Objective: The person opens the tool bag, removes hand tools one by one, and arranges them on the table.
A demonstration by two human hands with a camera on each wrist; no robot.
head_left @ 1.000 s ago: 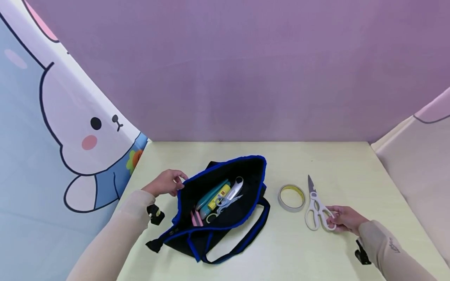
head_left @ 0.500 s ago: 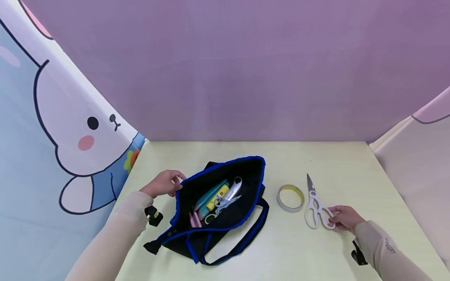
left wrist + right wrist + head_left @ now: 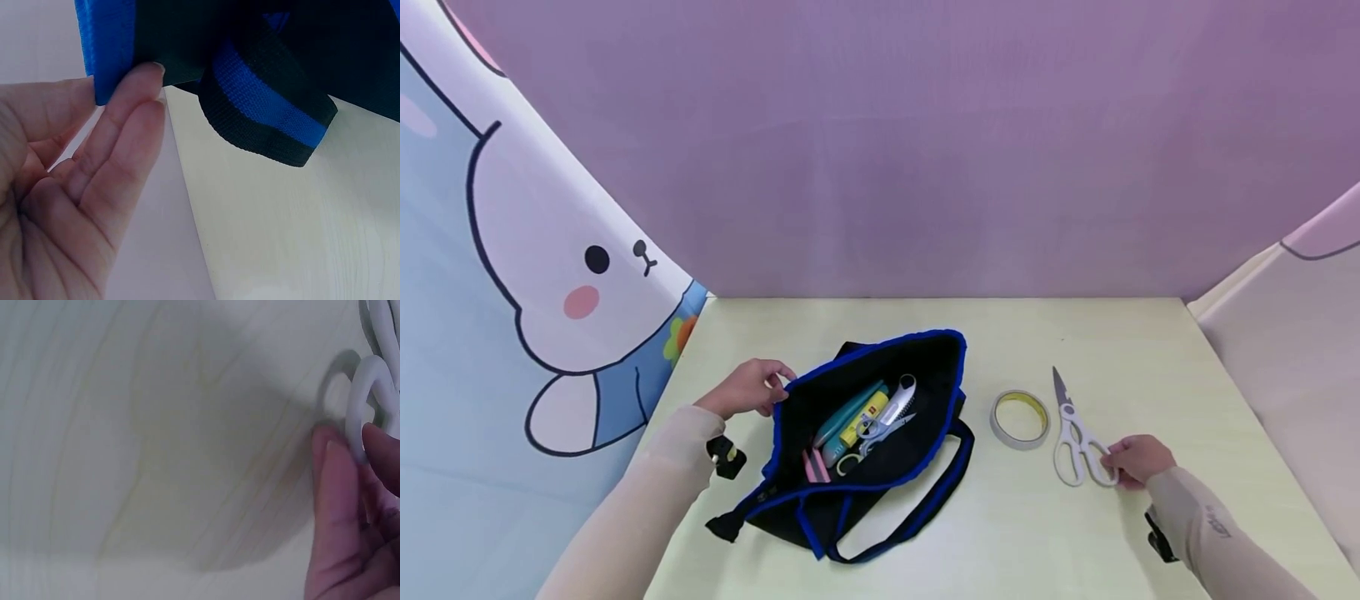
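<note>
Left hand [image 3: 748,390] pinches the bag rim [image 3: 109,44], prob so it gapes. Right hand [image 3: 1141,458] grips scissors [image 3: 1067,414] by 1 loop [image 3: 354,412], blades [image 3: 1059,386] facing away.

Bright head view, dim right wrist view.

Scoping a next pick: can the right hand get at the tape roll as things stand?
Probably not directly: the right hand pinches a handle of the white scissors, which are between it and the tape roll.
</note>
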